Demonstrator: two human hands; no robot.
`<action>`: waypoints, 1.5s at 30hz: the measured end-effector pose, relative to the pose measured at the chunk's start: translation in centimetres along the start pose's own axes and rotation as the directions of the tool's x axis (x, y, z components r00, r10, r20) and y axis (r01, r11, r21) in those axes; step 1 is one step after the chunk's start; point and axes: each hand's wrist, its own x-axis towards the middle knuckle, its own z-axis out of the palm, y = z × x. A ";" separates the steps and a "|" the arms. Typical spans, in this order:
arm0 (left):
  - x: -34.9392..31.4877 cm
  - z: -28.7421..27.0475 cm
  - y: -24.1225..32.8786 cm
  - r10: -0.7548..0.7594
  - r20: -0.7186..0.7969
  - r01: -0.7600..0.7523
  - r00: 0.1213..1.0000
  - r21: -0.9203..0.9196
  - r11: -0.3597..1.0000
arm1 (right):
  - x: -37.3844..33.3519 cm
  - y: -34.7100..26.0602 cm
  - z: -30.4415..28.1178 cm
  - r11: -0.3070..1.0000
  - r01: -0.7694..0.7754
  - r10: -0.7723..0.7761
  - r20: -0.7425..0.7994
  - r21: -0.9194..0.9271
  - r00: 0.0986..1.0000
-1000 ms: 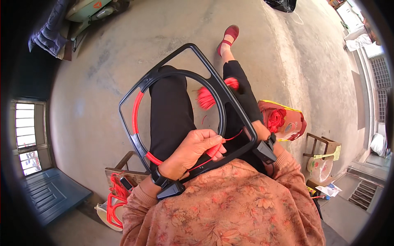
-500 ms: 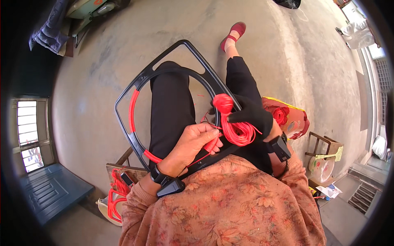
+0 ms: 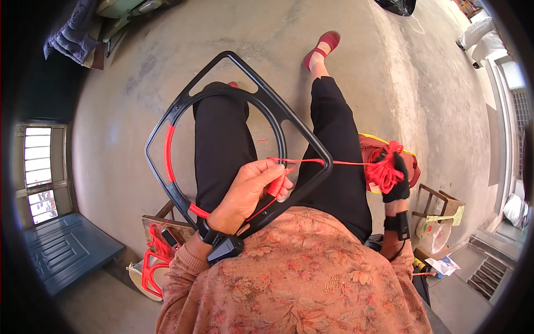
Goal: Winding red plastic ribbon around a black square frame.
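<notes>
A black frame [image 3: 289, 116] with a round inner ring lies across my lap. Red cord is wrapped around parts of the ring, at its left side and near my fingers. My left hand [image 3: 245, 195], bare, pinches the ring at the red cord wrapping [image 3: 276, 186]. Out to the right, my right hand [image 3: 397, 186] in a black glove is closed around a loose bundle of red cord [image 3: 384, 171]. A stretched strand [image 3: 350, 163] runs from that bundle, across the frame's right corner, to the ring by my left fingertips.
A red bag [image 3: 413, 164] with yellow trim sits behind my right hand. Beyond it is a small wooden stool [image 3: 453, 206]. By my left elbow are a red frame-like piece [image 3: 149, 273] and a tangle of red cord [image 3: 160, 239]. Red scraps [image 3: 262, 140] lie on the floor.
My right hand has moved away to the right with the cord bundle, drawing the strand out straight. My left hand still pinches the ring. The frame has shifted slightly left.
</notes>
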 end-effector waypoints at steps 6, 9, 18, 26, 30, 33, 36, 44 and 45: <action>0.3 -0.1 0.2 -0.003 -0.006 0.003 1.000 -0.052 0.999 | 3.2 -4.0 -14.6 0.992 -0.055 0.061 -0.057 0.110 0.997; 0.0 -0.1 0.3 0.006 -0.026 -0.008 1.000 -0.054 0.999 | 3.2 -4.8 -16.8 0.995 -0.067 0.076 -0.123 0.078 0.989; 0.2 0.2 0.9 -0.007 -0.025 0.006 1.000 -0.036 0.999 | 4.4 -5.0 -12.2 0.967 0.005 -0.098 -0.352 -0.255 0.931; 0.2 1.3 0.3 -0.110 0.086 0.103 0.990 0.080 0.991 | 4.6 4.9 11.7 0.660 0.409 -0.299 0.280 -0.629 0.912; 0.5 1.0 -0.5 -0.158 0.134 0.154 0.978 0.039 0.987 | 1.5 6.6 18.5 0.838 -0.257 0.441 0.320 -0.482 0.839; 0.5 0.7 -1.3 -0.173 0.084 0.173 0.981 0.014 0.985 | -0.5 6.8 19.3 0.823 -0.548 0.514 0.605 -0.148 0.609; 0.8 0.3 -1.2 -0.102 0.129 0.100 0.986 0.021 0.995 | -0.9 6.2 19.6 0.715 -0.696 0.494 0.749 -0.062 0.441; 0.1 0.6 -0.6 -0.027 0.055 0.023 0.998 0.068 0.997 | 0.8 2.7 17.7 0.680 -0.036 0.602 0.529 -0.732 0.598; 0.2 0.5 -0.5 -0.019 0.049 0.016 0.999 0.063 0.998 | 0.6 2.3 17.0 0.602 0.046 0.589 0.482 -0.797 0.648</action>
